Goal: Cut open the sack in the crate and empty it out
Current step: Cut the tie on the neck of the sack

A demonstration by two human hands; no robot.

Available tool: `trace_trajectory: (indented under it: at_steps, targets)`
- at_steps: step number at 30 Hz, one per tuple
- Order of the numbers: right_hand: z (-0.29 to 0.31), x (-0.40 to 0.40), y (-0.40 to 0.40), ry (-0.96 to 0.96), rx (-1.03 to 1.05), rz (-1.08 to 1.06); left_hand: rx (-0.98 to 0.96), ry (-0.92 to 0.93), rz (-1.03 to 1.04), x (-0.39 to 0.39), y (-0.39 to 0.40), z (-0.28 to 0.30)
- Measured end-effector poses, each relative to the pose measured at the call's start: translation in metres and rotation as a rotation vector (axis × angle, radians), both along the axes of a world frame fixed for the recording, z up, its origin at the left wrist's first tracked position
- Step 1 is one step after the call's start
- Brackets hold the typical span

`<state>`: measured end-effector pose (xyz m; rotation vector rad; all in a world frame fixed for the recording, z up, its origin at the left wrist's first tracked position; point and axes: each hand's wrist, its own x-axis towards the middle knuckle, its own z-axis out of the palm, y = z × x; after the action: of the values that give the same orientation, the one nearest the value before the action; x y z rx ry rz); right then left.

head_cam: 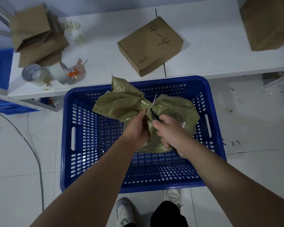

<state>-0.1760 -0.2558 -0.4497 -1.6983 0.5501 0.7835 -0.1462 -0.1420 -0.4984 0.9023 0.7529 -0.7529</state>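
Note:
An olive-green woven sack lies in the blue slotted plastic crate on the floor. The sack's neck is bunched and bound with a white zip tie, and the loose top flares out to the left. My left hand grips the neck just below the tie. My right hand is curled round a dark handle of a tool whose tip points at the tie; most of the tool is hidden by the hand.
Behind the crate runs a low white shelf carrying a closed cardboard box marked "4-4", rolls of tape, crumpled cardboard and a bigger box. A cable crosses the tiled floor at left. My shoes stand before the crate.

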Motion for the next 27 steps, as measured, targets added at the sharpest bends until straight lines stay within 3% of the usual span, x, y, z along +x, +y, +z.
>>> trace_trajectory:
  at_steps: [2,4,10,16,21,27]
  targets:
    - [-0.001,0.003,0.000,-0.094,-0.130,0.097,-0.016,0.004,0.018,-0.001,0.000,0.001]
    - [-0.002,0.007,-0.001,-0.094,-0.114,0.097,-0.021,0.012,0.032,-0.003,0.000,0.003]
    - [-0.004,0.012,0.001,0.236,0.336,-0.261,0.086,0.049,0.002,-0.002,-0.002,0.003]
    - [-0.007,0.012,0.003,0.360,0.610,-0.541,0.180,0.155,-0.018,0.003,-0.014,0.006]
    - [-0.011,0.011,0.003,0.338,0.550,-0.544,0.202,0.189,-0.016,0.002,-0.018,0.007]
    - [-0.011,0.011,-0.002,0.211,0.310,-0.304,0.404,0.039,-0.053,0.007,-0.009,0.006]
